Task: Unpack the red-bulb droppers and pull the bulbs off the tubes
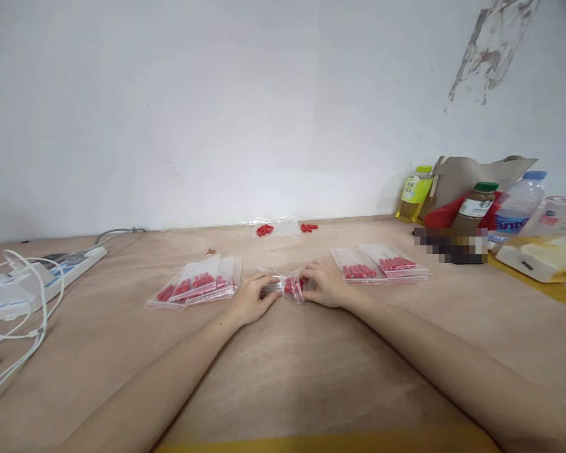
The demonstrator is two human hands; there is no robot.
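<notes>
Both my hands meet at the middle of the wooden table (283, 377). My left hand (251, 298) pinches the left end of a small clear plastic bag (287, 285) with red capsules inside. My right hand (324, 283) grips the same bag's right end, fingers curled over it. A pile of filled bags (195, 287) lies just left of my left hand. Another pile of filled bags (380, 263) lies right of my right hand. Loose red capsules (265, 229) rest further back near the wall.
A white power strip (51, 277) with white cables (23, 333) sits at the left. At the right back stand a yellow-green bottle (415, 194), a coffee bottle (474, 211), a water bottle (519, 207), a paper bag (476, 173) and a white package (542, 258).
</notes>
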